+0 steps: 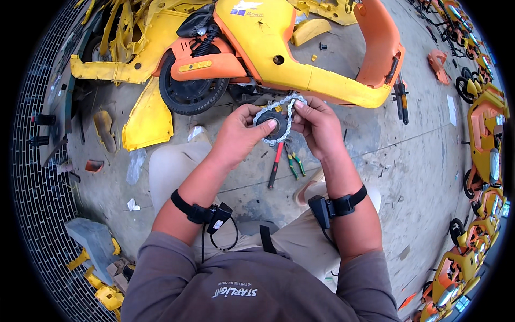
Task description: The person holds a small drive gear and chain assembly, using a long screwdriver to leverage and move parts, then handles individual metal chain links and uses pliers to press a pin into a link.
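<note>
Fingers [266, 127] of this person's left hand [240, 134] have a dark sprocket [280, 129] gripped, while the right hand [320, 124] pinches the chain [290, 119] looped around it. Both forearms [196, 180] kinda slant inward toward that sprocket, green-handled pliers [292, 166] on the floor [407, 177] below it, yellow-orange scooter [292, 75] just beyond.

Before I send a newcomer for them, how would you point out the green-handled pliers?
Find the big yellow scooter, then the left hand and right hand holding a chain and sprocket in front of it. Below the chain, on the floor, lie the pliers. Two spread green handles set them apart from the red-and-black tool beside them.
</note>
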The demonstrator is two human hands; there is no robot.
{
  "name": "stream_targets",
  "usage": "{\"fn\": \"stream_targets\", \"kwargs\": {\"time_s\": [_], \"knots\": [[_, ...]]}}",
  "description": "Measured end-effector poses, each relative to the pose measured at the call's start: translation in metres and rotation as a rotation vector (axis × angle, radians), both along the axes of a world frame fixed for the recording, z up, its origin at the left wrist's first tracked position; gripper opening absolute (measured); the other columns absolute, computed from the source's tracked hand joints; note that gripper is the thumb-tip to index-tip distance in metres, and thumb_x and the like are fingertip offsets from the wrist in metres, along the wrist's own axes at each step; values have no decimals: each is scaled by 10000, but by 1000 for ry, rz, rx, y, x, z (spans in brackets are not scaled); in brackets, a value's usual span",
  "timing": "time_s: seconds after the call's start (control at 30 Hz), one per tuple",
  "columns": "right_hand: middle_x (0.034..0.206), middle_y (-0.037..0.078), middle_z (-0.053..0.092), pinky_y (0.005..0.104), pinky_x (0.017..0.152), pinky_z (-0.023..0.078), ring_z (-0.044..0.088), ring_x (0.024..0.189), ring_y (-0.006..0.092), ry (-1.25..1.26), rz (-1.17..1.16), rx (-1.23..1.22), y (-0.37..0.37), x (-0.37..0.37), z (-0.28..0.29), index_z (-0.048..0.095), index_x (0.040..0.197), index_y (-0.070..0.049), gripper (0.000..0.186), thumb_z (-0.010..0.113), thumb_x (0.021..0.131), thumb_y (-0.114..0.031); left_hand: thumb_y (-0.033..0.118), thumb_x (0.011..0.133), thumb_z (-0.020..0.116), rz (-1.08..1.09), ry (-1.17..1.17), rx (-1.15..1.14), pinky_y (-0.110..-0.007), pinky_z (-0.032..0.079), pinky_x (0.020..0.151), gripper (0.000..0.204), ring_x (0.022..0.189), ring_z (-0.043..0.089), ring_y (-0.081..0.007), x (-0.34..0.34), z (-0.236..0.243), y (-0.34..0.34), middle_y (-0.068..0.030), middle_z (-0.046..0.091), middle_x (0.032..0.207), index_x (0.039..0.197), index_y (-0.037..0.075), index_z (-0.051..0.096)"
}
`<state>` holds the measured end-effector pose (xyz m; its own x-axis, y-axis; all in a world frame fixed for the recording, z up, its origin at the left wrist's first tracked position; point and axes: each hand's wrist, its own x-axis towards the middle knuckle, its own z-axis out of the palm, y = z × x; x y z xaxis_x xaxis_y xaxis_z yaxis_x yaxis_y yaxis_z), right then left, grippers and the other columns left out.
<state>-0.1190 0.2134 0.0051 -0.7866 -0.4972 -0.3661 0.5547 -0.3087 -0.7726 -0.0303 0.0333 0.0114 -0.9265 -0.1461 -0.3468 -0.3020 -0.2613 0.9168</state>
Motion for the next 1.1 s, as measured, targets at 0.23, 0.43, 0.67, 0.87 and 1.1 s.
{"fn": "stream_targets", "kwargs": {"time_s": [0.23,0.43,0.67,0.87,1.1], "knots": [[860,31,618,277,779,540,604,775,123,13,-10,3,1,-1,0,616,1048,12,155,619,999,-136,73,928,740,22,68,1,-258,543,797,310,942,650,-105,-2,-5,3,-85,693,1052,1172,-42,588],[860,23,617,275,782,538,600,779,116,-19,-19,19,3,-3,-1,622,1064,9,163,620,999,-140,120,920,763,42,132,-89,-267,540,831,383,975,646,-113,-2,-12,11,-90,682,1079,1204,-51,571],[869,24,629,274,775,550,613,789,109,-11,14,48,3,-2,1,633,1100,21,185,616,1002,-134,193,866,824,-46,29,-105,-285,529,864,495,993,626,-115,-2,-11,12,-85,672,1076,1211,-38,554],[878,27,638,270,763,554,615,776,104,29,39,106,3,0,-1,638,1104,21,184,621,1000,-130,80,861,799,-58,-9,-147,-275,528,873,439,989,628,-115,-4,-11,13,-66,663,1079,1207,-21,548],[886,27,642,262,780,551,617,781,102,4,24,46,6,-1,-4,639,1099,5,180,613,1007,-148,78,874,787,-58,-14,-21,-294,520,914,470,1038,625,-128,-5,-10,12,-71,656,1135,1266,-17,547]]}}
